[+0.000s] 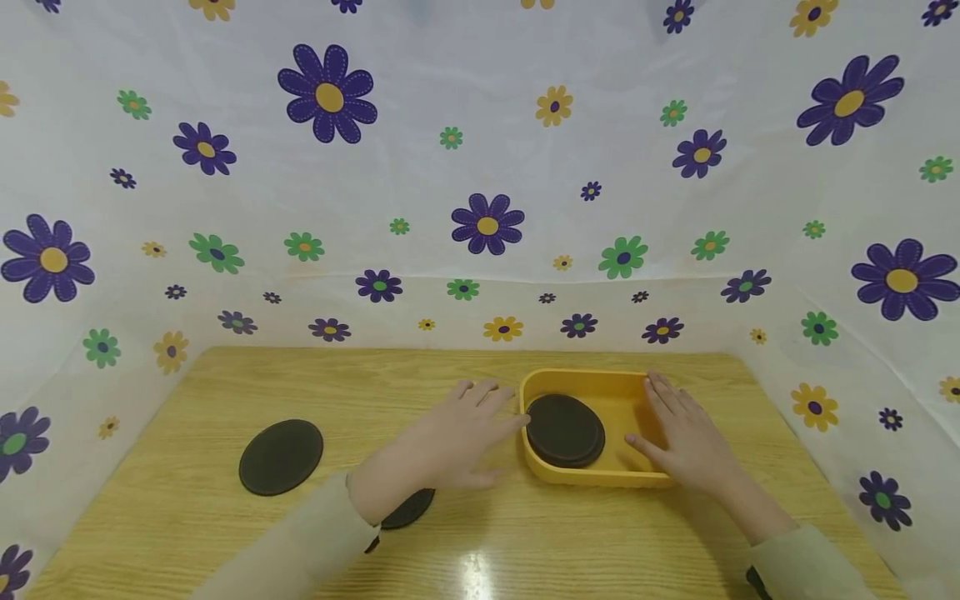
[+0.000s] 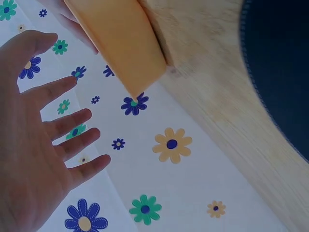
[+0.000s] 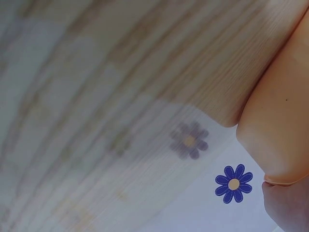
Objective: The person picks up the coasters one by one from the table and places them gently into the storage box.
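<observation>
A yellow plastic bin [image 1: 585,477] stands on the table to the right, with black round coasters [image 1: 564,429] stacked flat at its left end. My right hand [image 1: 686,433] rests on the bin's right wall, its fingers straight along the rim and the thumb apart, over the inside. Just left of the bin, my left hand [image 1: 457,433] hovers with spread fingers and holds nothing; the left wrist view shows its bare palm [image 2: 38,140]. Beneath the left wrist lies another black coaster [image 1: 410,508], partly hidden. Stitching runs along the edge of a black coaster [image 2: 285,63] in that view.
One more black coaster [image 1: 281,457] lies flat at the left of the wooden table [image 1: 480,542]. White cloth [image 1: 420,183] with printed flowers walls the table at the back and both sides.
</observation>
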`<action>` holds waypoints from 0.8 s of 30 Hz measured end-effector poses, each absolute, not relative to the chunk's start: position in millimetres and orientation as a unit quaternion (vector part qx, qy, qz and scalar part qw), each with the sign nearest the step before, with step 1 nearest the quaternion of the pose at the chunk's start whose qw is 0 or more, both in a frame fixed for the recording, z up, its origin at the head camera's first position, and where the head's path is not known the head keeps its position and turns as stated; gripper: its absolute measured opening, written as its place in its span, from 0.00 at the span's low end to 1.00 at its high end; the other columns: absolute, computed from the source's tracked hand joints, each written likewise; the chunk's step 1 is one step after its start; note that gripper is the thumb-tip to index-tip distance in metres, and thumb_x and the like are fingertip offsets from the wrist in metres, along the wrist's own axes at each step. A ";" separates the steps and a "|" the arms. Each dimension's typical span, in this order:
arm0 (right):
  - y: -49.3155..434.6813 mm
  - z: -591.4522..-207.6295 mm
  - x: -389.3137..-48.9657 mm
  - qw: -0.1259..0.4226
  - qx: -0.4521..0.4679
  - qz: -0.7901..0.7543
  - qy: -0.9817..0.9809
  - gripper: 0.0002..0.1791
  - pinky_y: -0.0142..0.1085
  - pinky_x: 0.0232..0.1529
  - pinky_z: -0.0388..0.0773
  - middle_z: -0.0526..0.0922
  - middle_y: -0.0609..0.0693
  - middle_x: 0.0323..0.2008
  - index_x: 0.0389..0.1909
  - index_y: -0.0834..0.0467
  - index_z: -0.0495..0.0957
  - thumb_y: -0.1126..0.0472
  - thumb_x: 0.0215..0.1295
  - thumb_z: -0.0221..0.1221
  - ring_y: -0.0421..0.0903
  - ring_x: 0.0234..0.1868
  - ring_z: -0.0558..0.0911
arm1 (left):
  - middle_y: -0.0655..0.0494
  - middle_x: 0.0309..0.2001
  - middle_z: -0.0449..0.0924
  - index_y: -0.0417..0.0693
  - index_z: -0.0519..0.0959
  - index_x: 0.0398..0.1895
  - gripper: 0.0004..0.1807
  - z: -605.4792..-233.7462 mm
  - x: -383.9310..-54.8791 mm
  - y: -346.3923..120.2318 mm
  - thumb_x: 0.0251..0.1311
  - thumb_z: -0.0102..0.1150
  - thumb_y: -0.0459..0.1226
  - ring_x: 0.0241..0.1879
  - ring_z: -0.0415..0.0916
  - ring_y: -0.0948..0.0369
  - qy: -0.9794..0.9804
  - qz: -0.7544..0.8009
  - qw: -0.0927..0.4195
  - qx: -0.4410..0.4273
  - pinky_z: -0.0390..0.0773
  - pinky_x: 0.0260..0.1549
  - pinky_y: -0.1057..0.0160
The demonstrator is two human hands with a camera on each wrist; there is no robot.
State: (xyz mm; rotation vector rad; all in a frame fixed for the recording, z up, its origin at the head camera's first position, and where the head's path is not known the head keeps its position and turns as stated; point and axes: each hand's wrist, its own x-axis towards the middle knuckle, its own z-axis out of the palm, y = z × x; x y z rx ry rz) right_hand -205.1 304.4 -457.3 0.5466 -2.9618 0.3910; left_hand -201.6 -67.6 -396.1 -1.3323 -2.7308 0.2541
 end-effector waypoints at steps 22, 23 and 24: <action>305.0 -459.8 -207.0 0.053 0.180 0.123 -0.975 0.53 0.52 0.86 0.42 0.52 0.69 0.83 0.82 0.72 0.52 0.37 0.74 0.58 0.68 0.83 0.55 | 0.41 0.76 0.66 0.57 0.71 0.77 0.45 -432.9 -176.4 -156.4 0.58 0.72 0.60 0.73 0.67 0.38 -0.918 0.010 0.021 -0.396 0.75 0.61 0.31; 305.1 -459.9 -207.1 0.053 0.180 0.123 -0.974 0.53 0.51 0.86 0.42 0.52 0.69 0.83 0.82 0.72 0.52 0.37 0.74 0.58 0.68 0.83 0.55 | 0.40 0.76 0.66 0.57 0.71 0.77 0.45 -434.9 -175.1 -159.5 0.57 0.73 0.60 0.73 0.67 0.38 -0.919 0.007 0.016 -0.393 0.75 0.61 0.30; 305.2 -460.0 -207.3 0.054 0.180 0.124 -0.974 0.53 0.50 0.86 0.41 0.52 0.69 0.83 0.82 0.72 0.52 0.37 0.74 0.58 0.68 0.83 0.54 | 0.40 0.76 0.65 0.57 0.70 0.77 0.46 -437.0 -173.9 -162.6 0.57 0.73 0.60 0.73 0.67 0.38 -0.921 0.006 0.011 -0.390 0.75 0.61 0.30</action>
